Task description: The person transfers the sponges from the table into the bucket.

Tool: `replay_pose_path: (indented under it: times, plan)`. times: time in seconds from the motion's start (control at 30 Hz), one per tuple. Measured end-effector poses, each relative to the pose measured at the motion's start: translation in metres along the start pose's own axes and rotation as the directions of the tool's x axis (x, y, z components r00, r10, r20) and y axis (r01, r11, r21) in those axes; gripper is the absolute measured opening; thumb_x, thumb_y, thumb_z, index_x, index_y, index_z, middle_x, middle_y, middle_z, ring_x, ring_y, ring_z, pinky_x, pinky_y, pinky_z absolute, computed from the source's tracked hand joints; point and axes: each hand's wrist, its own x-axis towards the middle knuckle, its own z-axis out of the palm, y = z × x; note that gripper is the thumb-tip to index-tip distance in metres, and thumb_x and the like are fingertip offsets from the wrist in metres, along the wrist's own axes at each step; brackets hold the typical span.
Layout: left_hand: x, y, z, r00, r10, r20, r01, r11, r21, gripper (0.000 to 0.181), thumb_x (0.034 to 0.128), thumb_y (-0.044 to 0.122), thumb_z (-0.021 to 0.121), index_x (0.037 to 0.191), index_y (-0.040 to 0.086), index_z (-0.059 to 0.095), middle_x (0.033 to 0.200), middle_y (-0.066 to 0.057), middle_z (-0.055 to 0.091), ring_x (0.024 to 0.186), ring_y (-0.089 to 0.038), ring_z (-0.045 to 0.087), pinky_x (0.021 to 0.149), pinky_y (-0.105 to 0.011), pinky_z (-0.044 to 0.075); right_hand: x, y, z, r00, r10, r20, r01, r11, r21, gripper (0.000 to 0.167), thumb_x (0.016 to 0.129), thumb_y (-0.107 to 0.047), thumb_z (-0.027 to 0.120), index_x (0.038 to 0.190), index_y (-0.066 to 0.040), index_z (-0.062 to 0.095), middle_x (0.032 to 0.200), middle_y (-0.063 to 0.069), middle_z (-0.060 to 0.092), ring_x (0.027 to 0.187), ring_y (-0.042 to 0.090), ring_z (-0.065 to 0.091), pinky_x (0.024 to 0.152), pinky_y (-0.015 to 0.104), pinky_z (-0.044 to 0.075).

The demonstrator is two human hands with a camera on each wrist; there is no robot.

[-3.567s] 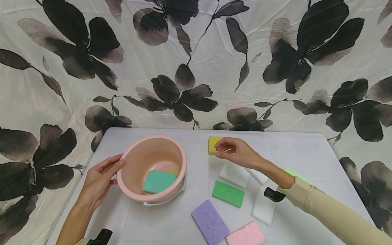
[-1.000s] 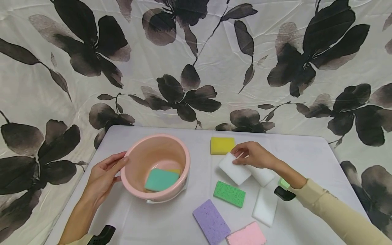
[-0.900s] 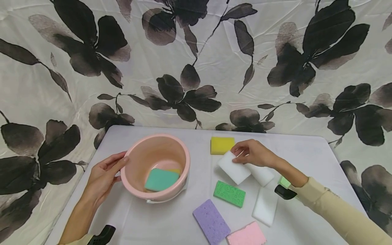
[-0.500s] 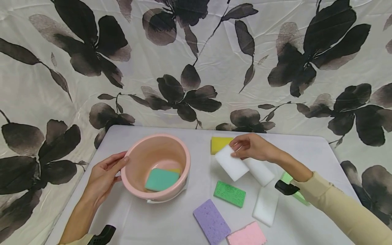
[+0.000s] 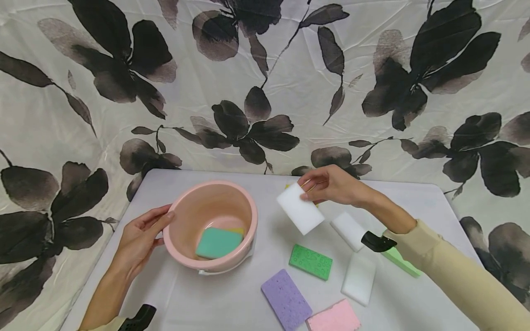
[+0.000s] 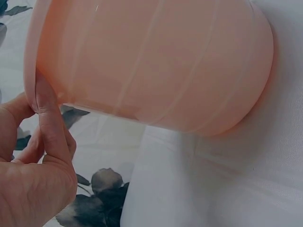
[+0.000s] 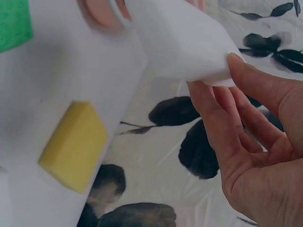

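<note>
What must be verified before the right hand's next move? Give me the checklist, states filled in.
1. Right hand pinches the lifted white sponge: ok.
2. White sponge clear of the tabletop: ok.
3. Left hand holds the pink bucket at its rim: ok.
4. White handle lies outside the bucket: ok.
5. White sponge over the bucket: not ok, it hangs to the right.
6. Things beneath the teal sponge: cannot tell, largely hidden.

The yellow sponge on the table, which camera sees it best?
The right wrist view: the yellow sponge lies there uncovered, in plain sight. In the head view, the right hand and its white sponge hide nearly all of it. The left wrist view doesn't show it.
</note>
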Motion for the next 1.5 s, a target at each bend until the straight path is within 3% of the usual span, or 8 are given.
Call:
replay_pose_path:
  times: [0.3,0.7,0.9,1.17,1.5]
  plan:
    - [0.0,0.0,0.002,1.0,0.005,-0.004,-0.005,1.0,0.01,0.048,0.0917,0.031,0.079,0.133,0.012,0.064,0.107,0.018,0.072,0.095,-0.001,0.07,0.07,-0.025,0.061,0.013,-0.024,0.004,0.998,-0.064,0.006,0.064,0.998,-0.003,0.038,0.09,0.001,0.077,0.124,0.009,0.065,0.11,0.019,0.072,0.096,0.025,0.073,0.082,0.038,0.062]
    - [0.0,-0.001,-0.001,1.0,-0.014,-0.002,0.014,1.0,0.0,0.049,0.0912,0.031,0.08,0.134,0.013,0.063,0.109,0.018,0.072,0.097,-0.001,0.069,0.072,-0.025,0.061,0.034,-0.055,0.015,0.993,-0.12,-0.018,0.119,0.992,-0.047,0.036,0.089,0.0,0.079,0.122,0.006,0.067,0.105,0.015,0.073,0.093,0.024,0.073,0.081,0.037,0.062]
    - [0.001,-0.001,-0.001,1.0,-0.015,0.0,0.015,1.0,0.012,0.053,0.0915,0.032,0.079,0.137,0.011,0.062,0.109,0.018,0.071,0.097,-0.001,0.069,0.072,-0.024,0.061,0.044,-0.063,0.024,0.984,-0.177,-0.004,0.177,0.983,-0.057,0.033,0.088,0.001,0.079,0.119,0.006,0.068,0.102,0.015,0.075,0.089,0.025,0.074,0.078,0.04,0.063]
    - [0.001,0.001,0.001,0.999,-0.013,-0.029,0.016,0.996,0.085,0.06,0.0913,0.037,0.079,0.14,0.009,0.059,0.108,0.021,0.07,0.096,0.001,0.068,0.072,-0.024,0.061,0.061,-0.07,0.04,0.973,-0.23,0.001,0.229,0.966,-0.12,0.031,0.087,-0.002,0.081,0.116,0.003,0.071,0.099,0.011,0.074,0.088,0.022,0.073,0.077,0.034,0.062]
    - [0.0,0.002,0.002,0.999,-0.017,-0.038,0.021,0.994,0.103,0.06,0.0911,0.038,0.079,0.14,0.009,0.059,0.107,0.022,0.07,0.095,0.001,0.068,0.071,-0.023,0.061,0.079,-0.078,0.065,0.956,-0.294,0.003,0.288,0.931,-0.223,0.03,0.087,-0.004,0.082,0.114,0.002,0.072,0.103,0.011,0.075,0.093,0.019,0.073,0.082,0.026,0.059]
